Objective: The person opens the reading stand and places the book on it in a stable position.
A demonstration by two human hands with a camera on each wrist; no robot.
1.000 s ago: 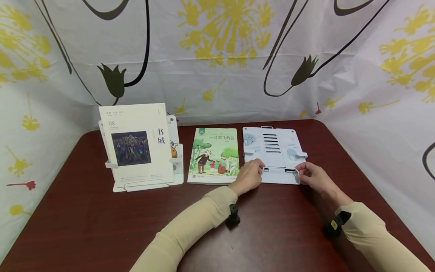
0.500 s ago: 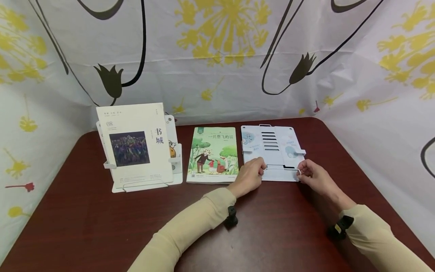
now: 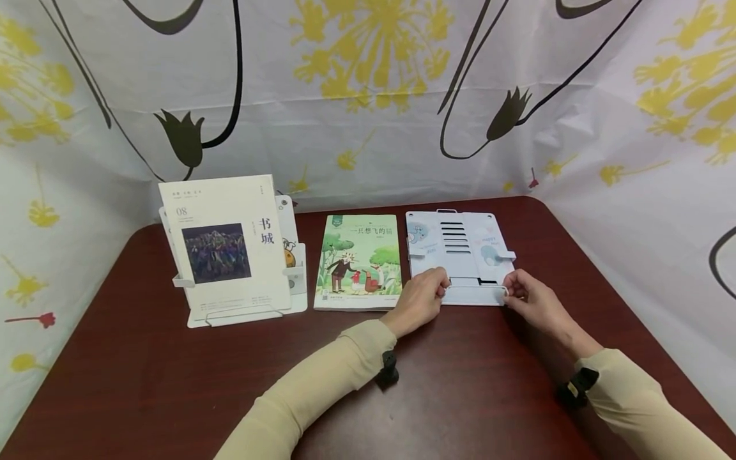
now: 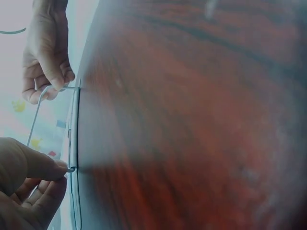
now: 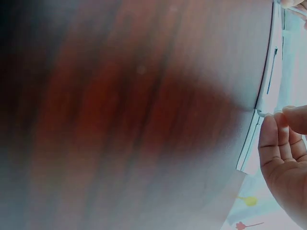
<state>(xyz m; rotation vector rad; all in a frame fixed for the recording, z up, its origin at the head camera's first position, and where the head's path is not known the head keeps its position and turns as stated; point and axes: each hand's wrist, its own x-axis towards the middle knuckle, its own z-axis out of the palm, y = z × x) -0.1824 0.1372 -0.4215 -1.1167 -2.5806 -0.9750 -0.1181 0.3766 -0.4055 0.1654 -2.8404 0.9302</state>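
The wire page holder (image 3: pixel 474 286) is raised, its ends pinched by the fingers of the left hand (image 3: pixel 418 295) and right hand (image 3: pixel 533 301); beyond them, the elephant-print book stand (image 3: pixel 460 264) lies flat, seemingly part-unfolded.

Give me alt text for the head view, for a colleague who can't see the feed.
A person's left hand and right hand pinch opposite ends of a wire bar on a pale book stand lying flat on a dark red table. A green illustrated book lies to its left; farther left, a cream magazine leans on a second, raised stand.
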